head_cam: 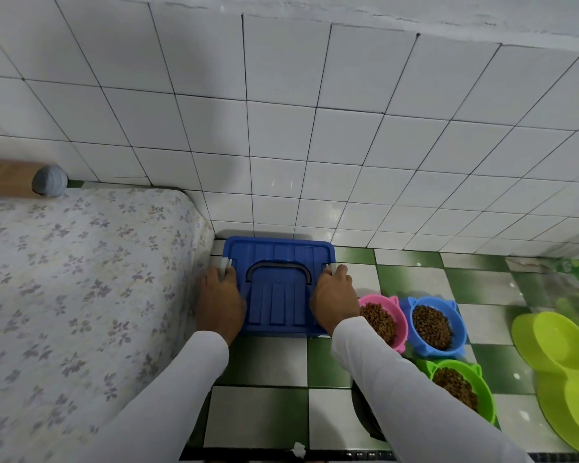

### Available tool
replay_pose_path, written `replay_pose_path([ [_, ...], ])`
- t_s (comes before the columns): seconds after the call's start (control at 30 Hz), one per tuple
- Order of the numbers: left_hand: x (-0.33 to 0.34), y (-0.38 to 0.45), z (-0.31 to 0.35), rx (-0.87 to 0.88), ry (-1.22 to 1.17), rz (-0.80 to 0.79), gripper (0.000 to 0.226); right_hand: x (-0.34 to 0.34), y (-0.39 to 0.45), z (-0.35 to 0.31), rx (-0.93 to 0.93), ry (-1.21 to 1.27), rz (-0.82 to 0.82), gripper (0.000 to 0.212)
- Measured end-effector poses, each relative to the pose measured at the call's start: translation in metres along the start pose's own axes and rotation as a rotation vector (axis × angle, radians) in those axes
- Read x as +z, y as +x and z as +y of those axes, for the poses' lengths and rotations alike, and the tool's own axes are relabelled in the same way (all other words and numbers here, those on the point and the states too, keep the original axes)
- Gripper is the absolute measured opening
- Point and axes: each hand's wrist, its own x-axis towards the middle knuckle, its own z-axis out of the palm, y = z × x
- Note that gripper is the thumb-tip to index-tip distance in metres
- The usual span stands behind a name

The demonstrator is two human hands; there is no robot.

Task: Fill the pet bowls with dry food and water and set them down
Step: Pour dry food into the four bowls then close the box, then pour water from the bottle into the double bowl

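Observation:
A blue lidded storage box [278, 262] with a grey handle stands on the floor against the tiled wall. My left hand [219, 297] rests on its left side, fingers on the white latch. My right hand [335, 295] grips the right side at the other white latch. To the right sit three cat-shaped bowls holding brown dry food: a pink bowl [398, 315], a blue bowl [432, 325] and a green bowl [462, 389]. My right sleeve covers part of the pink and green bowls. A lime double bowl [562, 362] lies at the far right and looks empty.
A mattress with a floral sheet [81, 295] fills the left side, touching the box. A brown roll with a grey end [47, 180] lies on it by the wall. The floor [264, 412] is green and white checked tile. A dark round object [365, 419] shows under my right arm.

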Motion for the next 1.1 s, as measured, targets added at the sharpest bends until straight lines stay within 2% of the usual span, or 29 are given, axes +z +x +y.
replay_pose_path([
  [0.1, -0.002, 0.006, 0.001, -0.021, -0.15, -0.054, 0.044, 0.002, -0.001, 0.0, 0.024, 0.104, 0.015, 0.048],
  [0.2, -0.009, 0.003, 0.006, -0.057, -0.28, -0.041, 0.05, 0.002, 0.0, 0.002, 0.02, 0.189, 0.021, 0.048],
  [0.37, -0.01, -0.003, 0.011, 0.002, -0.284, -0.078, 0.061, 0.0, -0.006, 0.016, -0.048, 0.184, 0.021, 0.059],
  [0.67, -0.025, -0.024, 0.05, 0.14, -0.251, -0.154, 0.065, -0.012, -0.036, 0.069, -0.132, 0.148, 0.086, 0.073],
  [1.1, -0.063, -0.058, 0.112, 0.423, -0.223, -0.024, 0.07, -0.036, -0.087, 0.142, -0.01, 0.077, 0.229, 0.078],
])
